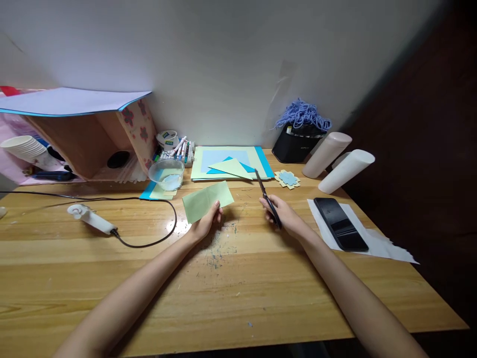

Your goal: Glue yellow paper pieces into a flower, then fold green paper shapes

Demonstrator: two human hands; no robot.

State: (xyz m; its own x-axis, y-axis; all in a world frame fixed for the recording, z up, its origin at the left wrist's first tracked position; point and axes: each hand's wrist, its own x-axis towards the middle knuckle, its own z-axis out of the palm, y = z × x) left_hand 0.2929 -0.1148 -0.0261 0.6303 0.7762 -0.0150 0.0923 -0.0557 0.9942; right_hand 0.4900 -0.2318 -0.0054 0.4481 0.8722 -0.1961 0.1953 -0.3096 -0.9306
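A rectangle of pale green paper (203,201) is pinched at its lower right edge by my left hand (206,219), thumb on top. My right hand (278,211) is wrapped around a pair of black scissors (264,188), whose blades point away and up to the left. The blades look closed and stay apart from the green paper. Beyond both hands lies a stack of coloured sheets (231,156) with yellow-green and blue triangles (231,169) on top. To its right rests a layered paper flower (287,179) in yellow and blue.
On the left lies a white glue gun (91,219) with a black cord. A clear bowl (166,175), markers (181,150) and a decorated box (93,139) stand behind. At right are a phone (341,223) on white paper, two pale cylinders (346,171) and a black holder (298,145) with blue yarn.
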